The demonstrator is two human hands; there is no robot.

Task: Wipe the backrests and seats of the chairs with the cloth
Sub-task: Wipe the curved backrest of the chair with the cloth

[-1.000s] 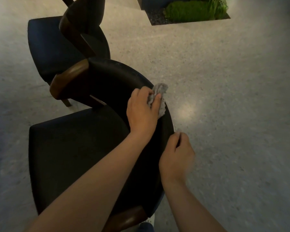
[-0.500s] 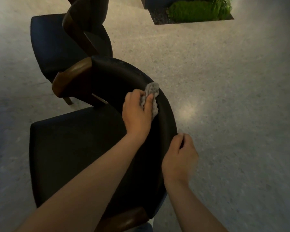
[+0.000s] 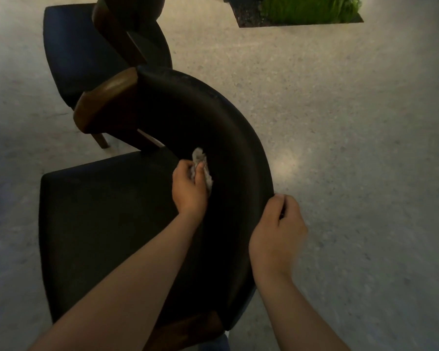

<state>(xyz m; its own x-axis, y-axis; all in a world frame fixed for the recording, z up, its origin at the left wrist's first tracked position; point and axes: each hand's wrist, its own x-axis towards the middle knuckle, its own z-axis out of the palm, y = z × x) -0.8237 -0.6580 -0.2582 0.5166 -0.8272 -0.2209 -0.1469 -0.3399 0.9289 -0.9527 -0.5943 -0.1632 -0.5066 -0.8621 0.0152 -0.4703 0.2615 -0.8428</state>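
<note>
Cloth (image 3: 201, 168): seen from the head camera, a small pale grey wad pressed against the inner face of the near chair's backrest (image 3: 228, 148), low down and close to the seat (image 3: 104, 219).
Left hand (image 3: 189, 192): its fingers are curled tight round the cloth, bunching it, with only a ruffled end poking out.
Right hand (image 3: 276, 231): the thumb lies on top of the backrest's rim and the fingers wrap behind it, clamped on the edge. I'd say it is steadying the chair.
Handling: the cloth looks soft, limp and very light. It should crumple to any shape, so it is best held bunched in the palm with a loose fold left to rub.
Lie of the cloth: its long axis runs away from the person, following the backrest's curve. The free tip points toward the far wooden armrest (image 3: 104, 102).
Backrest: dark, padded and smooth-looking, so the cloth should glide easily.
Beyond: a second chair (image 3: 81, 49) stands on the speckled floor (image 3: 352, 148), near a planter (image 3: 302, 11) of greenery.
</note>
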